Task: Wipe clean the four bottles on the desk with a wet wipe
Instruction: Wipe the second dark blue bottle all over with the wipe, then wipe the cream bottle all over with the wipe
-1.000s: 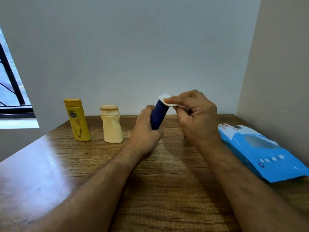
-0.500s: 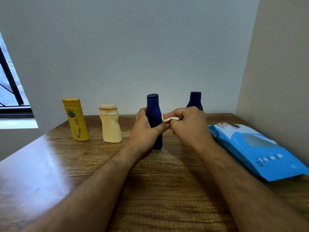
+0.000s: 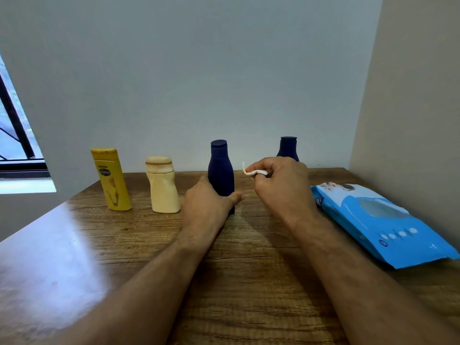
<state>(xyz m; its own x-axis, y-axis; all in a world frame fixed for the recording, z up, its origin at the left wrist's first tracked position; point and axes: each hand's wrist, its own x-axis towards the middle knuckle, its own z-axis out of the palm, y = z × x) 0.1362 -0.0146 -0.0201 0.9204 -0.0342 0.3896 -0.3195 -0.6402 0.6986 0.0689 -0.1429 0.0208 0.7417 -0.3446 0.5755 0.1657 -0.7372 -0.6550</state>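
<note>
Four bottles are lined up along the back edge of the wooden desk point(image 3: 249, 282), all upright. Starting from the back left corner side: a yellow bottle point(image 3: 111, 180), a cream bottle point(image 3: 163, 186) just beside it, then the first navy bottle point(image 3: 221, 173) about mid-edge, and a second navy bottle point(image 3: 288, 148) further toward the back right corner, half hidden behind the right hand point(image 3: 281, 188).

Left hand point(image 3: 207, 202) sits at the base of the first navy bottle, fingers wrapped round its lower part with the thumb sticking out on the right side. The bottle is standing on the desk.

Right hand is up off the surface, just right of that bottle, fingers curled in and pinching a small scrunched white wet wipe point(image 3: 254, 171) between thumb and fingertips. The wipe isn't touching the bottle.

Over by the right edge of the desk lies a blue pack of wipes point(image 3: 380, 220), flat.
</note>
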